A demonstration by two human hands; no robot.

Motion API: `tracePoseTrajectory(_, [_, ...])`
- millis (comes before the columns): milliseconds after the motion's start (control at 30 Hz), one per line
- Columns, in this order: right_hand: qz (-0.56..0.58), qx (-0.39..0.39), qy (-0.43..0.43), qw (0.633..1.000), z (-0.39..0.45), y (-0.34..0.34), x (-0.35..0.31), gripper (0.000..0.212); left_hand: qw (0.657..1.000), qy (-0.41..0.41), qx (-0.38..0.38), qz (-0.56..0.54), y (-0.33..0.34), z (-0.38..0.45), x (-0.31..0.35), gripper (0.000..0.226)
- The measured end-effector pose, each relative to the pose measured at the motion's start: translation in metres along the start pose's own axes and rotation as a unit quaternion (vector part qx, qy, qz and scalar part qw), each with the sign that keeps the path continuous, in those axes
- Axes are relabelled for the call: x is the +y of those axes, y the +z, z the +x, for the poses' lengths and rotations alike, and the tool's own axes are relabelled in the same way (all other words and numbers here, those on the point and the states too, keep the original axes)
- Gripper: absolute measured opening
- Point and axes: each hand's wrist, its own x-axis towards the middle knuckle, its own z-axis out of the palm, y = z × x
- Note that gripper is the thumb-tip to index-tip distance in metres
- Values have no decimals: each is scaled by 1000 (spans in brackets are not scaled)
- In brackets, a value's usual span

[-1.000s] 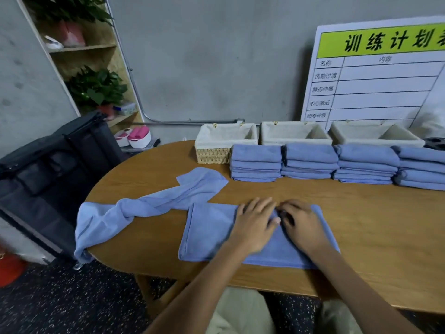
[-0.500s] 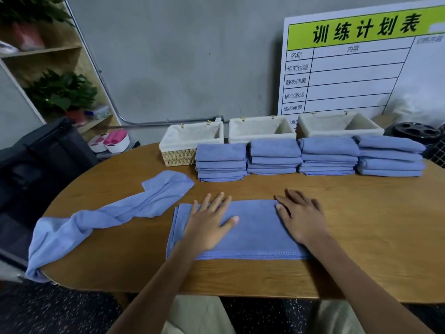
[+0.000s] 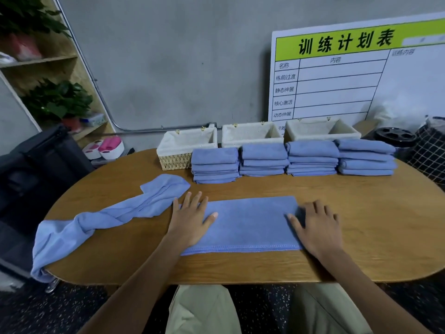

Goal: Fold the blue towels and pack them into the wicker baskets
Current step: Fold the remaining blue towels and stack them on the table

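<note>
Both hands are flat, fingers spread: left hand (image 3: 190,219) on the left end and right hand (image 3: 317,227) on the right end of a half-folded blue microfibre towel (image 3: 248,224) by the near edge of the oval wooden table (image 3: 373,227). Looks maybe halfway: four stacks of folded blue towels (image 3: 289,161) wait along the far edge, three lined wicker baskets (image 3: 187,153) behind them look empty, and one crumpled blue towel (image 3: 101,220) hangs off the left edge.

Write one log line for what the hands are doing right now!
left hand: flat on towel left end | right hand: flat on right end | baskets: no towels visible | stacks: four
</note>
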Motion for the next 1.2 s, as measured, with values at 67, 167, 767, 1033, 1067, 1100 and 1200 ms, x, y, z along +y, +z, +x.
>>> tracePoseTrajectory(67, [17,-19,4,1000,-4,-5,2,46,998,39,42,-18,-18,9,23,76])
tracePoseTrajectory(167, [120,-51,25,991,5,-9,2,29,982,127,51,-134,-38,45,83,55])
tracePoseTrajectory(767, [472,-34,85,877,46,-19,114,27,847,230,-93,-470,-38,195,260,8])
tracePoseTrajectory(1033, [527,83,50,844,27,-37,84,35,810,189,-44,-554,-53,172,229,6])
tracePoseTrajectory(1067, [526,96,37,844,27,-41,76,35,801,178,-43,-570,-59,167,221,8])
tracePoseTrajectory(1100, [527,104,24,843,27,-46,68,37,798,168,-37,-577,-66,160,213,10])
tracePoseTrajectory(1200, [510,105,-25,853,24,-58,39,40,787,120,-44,-604,-89,141,184,27])
